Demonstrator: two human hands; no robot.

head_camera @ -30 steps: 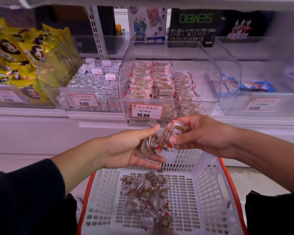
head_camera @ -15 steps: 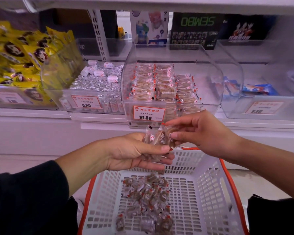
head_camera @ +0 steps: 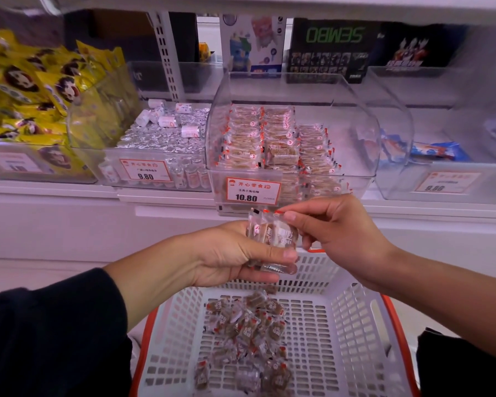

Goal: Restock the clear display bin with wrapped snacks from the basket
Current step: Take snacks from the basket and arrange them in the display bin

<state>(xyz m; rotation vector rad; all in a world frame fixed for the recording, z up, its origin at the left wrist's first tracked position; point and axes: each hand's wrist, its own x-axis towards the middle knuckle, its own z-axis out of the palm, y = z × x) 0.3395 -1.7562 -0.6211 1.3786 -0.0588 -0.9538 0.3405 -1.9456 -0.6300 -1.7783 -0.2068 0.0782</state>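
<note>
Left hand (head_camera: 229, 255) is cupping a small stack of snacks (head_camera: 272, 242) over the basket (head_camera: 344, 333), thumb and fingers curling round the crinkly clear wrappers, brown blocks showing through with red marks at the sealed ends. Right hand (head_camera: 338, 227) is pinching the top edge of that same stack between thumb and forefinger, the other fingers folding in underneath. The held stack is hovering just in front of the bin (head_camera: 355, 110), below its price tag (head_camera: 253, 190).

The bin is glossy transparent plastic with a rounded, scooped top, sitting on the white shelf (head_camera: 55, 193). Inside, flat wrapped snacks are standing in neat upright rows, filling the left and middle, with the right part showing bare plastic. The tag is reading 10.80 under red Chinese characters.

The basket is white plastic lattice with slotted walls and an orange rim; a loose heap of the same wrapped pieces (head_camera: 246, 333) is lying on its floor.

To the left, a clear bin of silvery foil rolls (head_camera: 161, 136) is carrying a 9.80 tag, and shiny yellow packs (head_camera: 35, 90) are piling up beyond it. Behind, a dark box (head_camera: 332, 47) is showing green lettering, mirrored, reading SEMBO
</note>
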